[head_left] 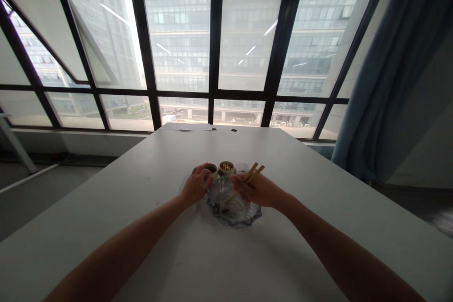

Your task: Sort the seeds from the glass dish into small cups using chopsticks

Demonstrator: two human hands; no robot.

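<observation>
A pair of wooden chopsticks [255,170] is gripped in my right hand [260,188], closed around them. Their tips point down to the left over a clear glass bowl [244,222] with a wavy rim. Several small dark pieces [221,208] lie at the bowl's left side. My left hand [196,186] has its fingers curled around the near left side of a small round cup [212,168], dark inside. Right of that cup stands another small cup [226,165] filled with pale nut-like pieces. Something pale behind my right hand is mostly hidden.
The white table [148,245] stretches away toward large black-framed windows [180,37]. Sheets of paper [187,127] lie at its far left edge, near small round holes [234,130] in the tabletop. A blue curtain [382,71] hangs on the right.
</observation>
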